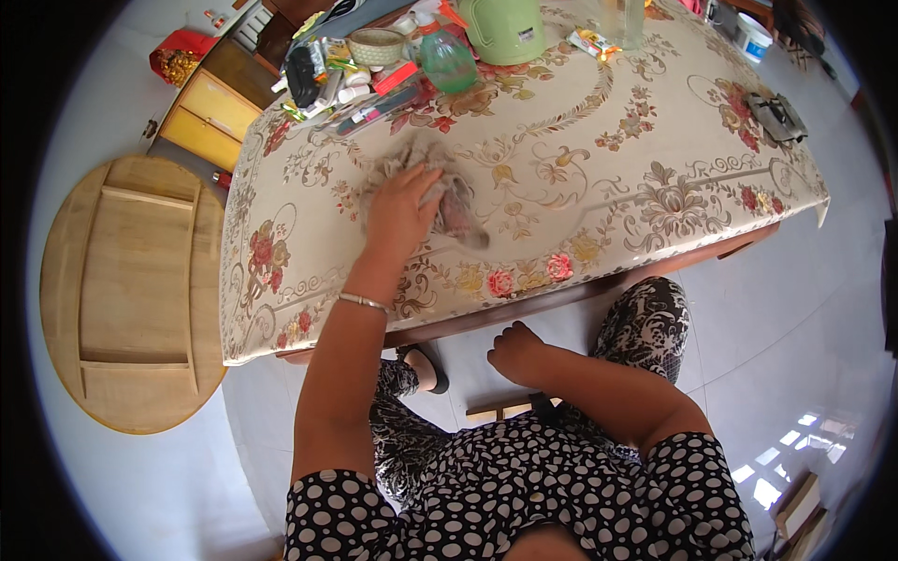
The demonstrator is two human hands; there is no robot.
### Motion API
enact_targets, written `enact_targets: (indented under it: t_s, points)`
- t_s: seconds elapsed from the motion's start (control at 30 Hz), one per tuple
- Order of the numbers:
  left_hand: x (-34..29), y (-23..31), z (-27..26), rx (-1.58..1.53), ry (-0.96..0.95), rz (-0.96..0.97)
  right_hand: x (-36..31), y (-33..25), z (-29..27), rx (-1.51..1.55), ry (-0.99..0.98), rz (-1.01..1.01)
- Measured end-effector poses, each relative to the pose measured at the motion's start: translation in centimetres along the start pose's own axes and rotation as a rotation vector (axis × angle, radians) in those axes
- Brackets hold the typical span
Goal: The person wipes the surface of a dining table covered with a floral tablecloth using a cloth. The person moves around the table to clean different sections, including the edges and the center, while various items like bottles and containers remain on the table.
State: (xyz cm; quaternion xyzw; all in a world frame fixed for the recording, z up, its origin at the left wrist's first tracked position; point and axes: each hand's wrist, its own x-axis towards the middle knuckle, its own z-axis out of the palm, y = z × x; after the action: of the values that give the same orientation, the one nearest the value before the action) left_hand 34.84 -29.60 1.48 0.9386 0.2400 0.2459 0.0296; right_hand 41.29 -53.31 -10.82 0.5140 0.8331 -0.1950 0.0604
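Observation:
My left hand (402, 208) presses a crumpled greyish rag (412, 157) against the patterned tablecloth (552, 210), on the left part of the table. Its fingers curl over the rag, which bunches up past the fingertips and trails to the right; its edges are slightly blurred. My right hand (517, 355) is held in a loose fist before my body, below the table's near edge. Nothing shows in it, and it touches neither rag nor table.
Beyond the rag are a clear tray (379, 114) with small items, a speckled bowl (376, 47), a green spray bottle (447, 62) and a light green container (505, 28). A grey item (778, 118) lies at the right. A round wooden board (136, 290) leans at the left.

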Motion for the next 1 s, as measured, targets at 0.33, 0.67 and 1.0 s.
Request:
enact_targets:
  t_s: [0.33,0.67,1.0]
  points:
    - [6.6,-4.1,3.0,0.112,-0.022,-0.147,-1.3,-1.8,-0.4,0.058,0.078,-0.119]
    - [6.7,-3.3,3.1,0.225,-0.047,-0.141,0.4,0.7,-1.3,-0.012,-0.02,0.004]
    - [-5.0,2.3,-3.5,0.014,-0.119,0.051,0.8,0.4,-0.8,-0.027,-0.081,-0.044]
